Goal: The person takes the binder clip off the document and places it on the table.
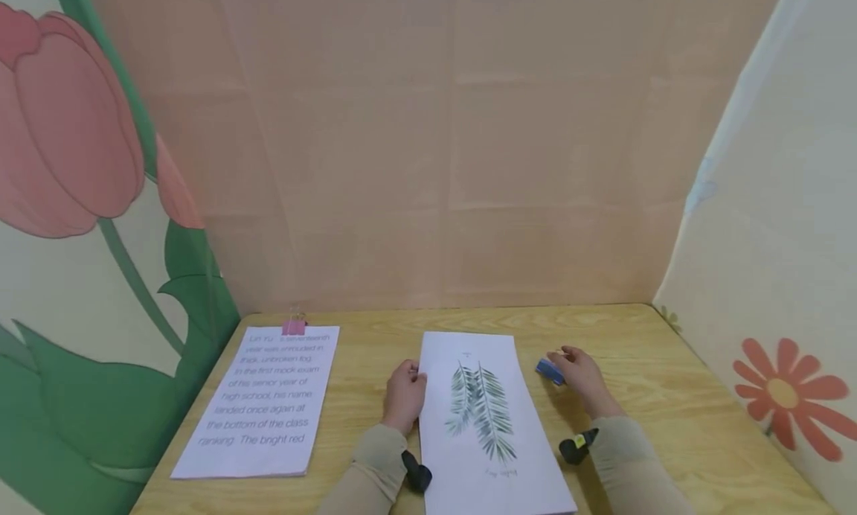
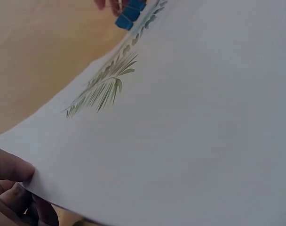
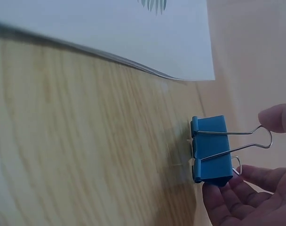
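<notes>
A stack of white paper (image 1: 489, 426) printed with green fern leaves lies on the wooden table (image 1: 669, 396) in front of me. My left hand (image 1: 405, 396) grips the stack's left edge; in the left wrist view its curled fingers (image 2: 13, 188) sit at the edge of the paper (image 2: 194, 132). My right hand (image 1: 581, 377) holds a blue binder clip (image 1: 550, 371) just right of the stack's far corner. In the right wrist view the thumb and fingers of that hand (image 3: 249, 162) pinch the blue clip (image 3: 210, 148) by its wire handles, a little apart from the paper (image 3: 110, 28).
A second paper stack with printed text (image 1: 264, 400) lies on the left, held at its top by a pink binder clip (image 1: 293, 326). Fabric walls with flower prints close the table on the left, back and right. Bare wood shows on the right side.
</notes>
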Tool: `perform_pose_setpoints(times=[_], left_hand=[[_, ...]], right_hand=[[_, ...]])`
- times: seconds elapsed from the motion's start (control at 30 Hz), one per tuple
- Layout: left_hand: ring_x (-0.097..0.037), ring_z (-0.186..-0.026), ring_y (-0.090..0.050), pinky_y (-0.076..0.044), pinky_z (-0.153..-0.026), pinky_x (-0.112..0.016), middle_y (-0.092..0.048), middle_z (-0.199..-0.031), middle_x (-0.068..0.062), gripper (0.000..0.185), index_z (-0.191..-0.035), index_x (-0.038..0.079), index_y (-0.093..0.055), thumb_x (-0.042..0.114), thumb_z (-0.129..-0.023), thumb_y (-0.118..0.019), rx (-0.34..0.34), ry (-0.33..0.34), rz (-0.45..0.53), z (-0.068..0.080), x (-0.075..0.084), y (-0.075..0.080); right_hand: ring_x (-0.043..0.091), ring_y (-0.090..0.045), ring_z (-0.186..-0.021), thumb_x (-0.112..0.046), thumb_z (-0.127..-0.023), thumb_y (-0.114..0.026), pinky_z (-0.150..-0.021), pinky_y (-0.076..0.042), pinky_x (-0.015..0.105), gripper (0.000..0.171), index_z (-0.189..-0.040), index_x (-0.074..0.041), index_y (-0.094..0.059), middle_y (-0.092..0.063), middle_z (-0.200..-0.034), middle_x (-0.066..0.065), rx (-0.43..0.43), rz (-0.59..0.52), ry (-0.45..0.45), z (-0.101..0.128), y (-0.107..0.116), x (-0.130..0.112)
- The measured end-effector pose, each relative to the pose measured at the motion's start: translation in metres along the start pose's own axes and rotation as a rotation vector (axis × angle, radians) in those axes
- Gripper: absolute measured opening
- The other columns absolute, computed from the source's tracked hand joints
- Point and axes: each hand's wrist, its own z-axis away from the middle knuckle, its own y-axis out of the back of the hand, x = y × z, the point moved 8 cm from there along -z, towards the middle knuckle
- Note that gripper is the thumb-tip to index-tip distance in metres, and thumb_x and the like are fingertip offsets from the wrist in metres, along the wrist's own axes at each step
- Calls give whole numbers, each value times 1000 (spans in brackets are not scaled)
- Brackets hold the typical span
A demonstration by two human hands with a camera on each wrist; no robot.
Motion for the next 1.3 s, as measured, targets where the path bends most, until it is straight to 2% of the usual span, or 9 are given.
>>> perform_pose_setpoints(times=[0.37, 0.63, 0.83, 1.0, 1.13, 1.3], left_hand=[[-21, -87, -64, -53, -76, -40, -70, -101, -10, 8, -105, 3, -67, 4, -99, -61, 1, -31, -15, 3, 7, -9], [-20, -78, -60, -49, -69, -36, -69, -93, -7, 8, -103, 3, -66, 4, -97, -62, 40, -37, -68, 3, 5, -7], [-22, -79, -61, -50, -71, -38, -69, -93, -9, 6, -101, 2, -66, 3, -95, -63, 53, -45, -80, 2, 3, -5], [-23, -85, -62, -53, -75, -41, -69, -98, -12, 10, -106, -1, -64, 2, -97, -61, 10, -49, -68, -1, 2, -7], [-26, -90, -62, -53, -81, -43, -66, -101, -14, 16, -112, -5, -62, 4, -99, -58, -50, -53, -50, -5, 4, -8], [-29, -99, -62, -52, -89, -46, -65, -110, -19, 30, -126, -9, -56, 8, -101, -57, -138, -22, 7, -6, 4, -10]], right_hand=[[54, -33, -140, -44, -106, -46, -115, -31, 61, 80, -153, 16, -23, -28, -153, 41, 11, -2, -27, 0, 5, 4], [54, -30, -141, -47, -107, -43, -116, -27, 62, 80, -153, 16, -23, -27, -154, 40, -8, 5, -40, -1, 4, 8], [54, -29, -142, -44, -108, -42, -117, -26, 62, 76, -153, 15, -25, -28, -154, 40, -15, 9, -32, -3, 3, 12], [53, -29, -143, -44, -107, -43, -117, -26, 61, 77, -153, 15, -25, -28, -155, 39, -13, 6, -24, -2, 0, 12], [53, -30, -142, -42, -107, -43, -116, -27, 60, 75, -153, 15, -27, -29, -155, 38, -3, 16, -17, -3, -1, 11], [53, -30, -142, -42, -108, -43, -116, -27, 60, 74, -152, 15, -27, -29, -155, 39, 2, 21, -15, -4, -1, 12]])
